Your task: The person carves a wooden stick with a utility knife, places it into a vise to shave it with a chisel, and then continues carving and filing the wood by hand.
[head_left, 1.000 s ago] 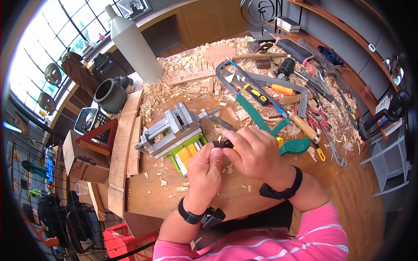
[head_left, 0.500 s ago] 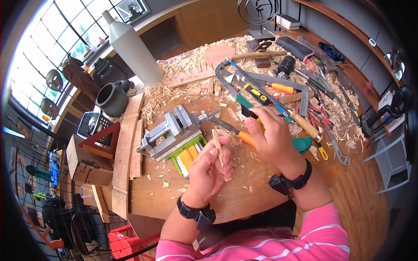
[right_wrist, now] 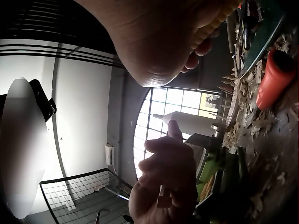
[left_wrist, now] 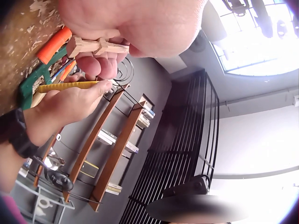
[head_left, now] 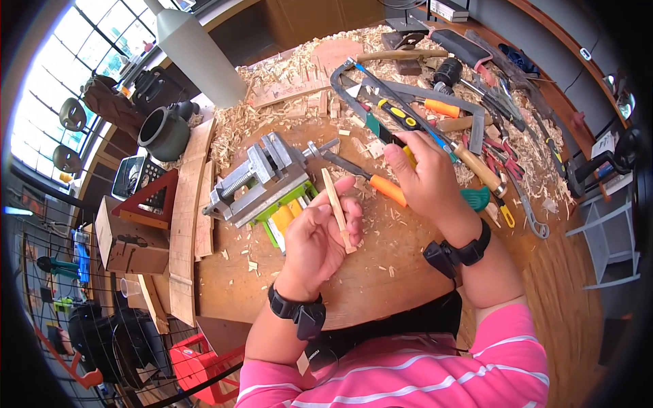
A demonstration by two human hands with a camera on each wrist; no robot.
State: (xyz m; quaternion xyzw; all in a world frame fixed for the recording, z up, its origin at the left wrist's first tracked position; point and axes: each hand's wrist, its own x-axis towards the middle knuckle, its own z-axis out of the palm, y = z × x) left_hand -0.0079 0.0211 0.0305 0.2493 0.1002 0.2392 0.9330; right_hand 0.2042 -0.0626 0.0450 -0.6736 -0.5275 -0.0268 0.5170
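My left hand [head_left: 307, 248] holds a slim carved wooden stick [head_left: 335, 211] across its palm and fingers, palm side up, near the front of the bench. In the left wrist view the stick [left_wrist: 91, 45] shows a blocky end and a raised band around its middle. To the right, my right hand [head_left: 435, 183] grips a tool with a yellow ribbed handle [left_wrist: 65, 87], apart from the stick. Its working end is hidden behind the fingers in the head view. A metal vise [head_left: 262, 180] on a green and yellow base stands just beyond my left hand.
An orange-handled tool [head_left: 389, 191] lies between my hands. Beyond lie a hacksaw with a wooden handle [head_left: 484, 171], a green-handled saw [head_left: 476, 198], pliers and other tools among wood shavings [head_left: 279, 71]. Long boards [head_left: 187, 238] line the bench's left edge. A tall grey bottle [head_left: 201, 58] stands behind.
My hands, together at the stick one second ago, have parted. The right hand has drawn away to the right with its tool, and the stick now shows in the left hand, whose fingers have loosened.
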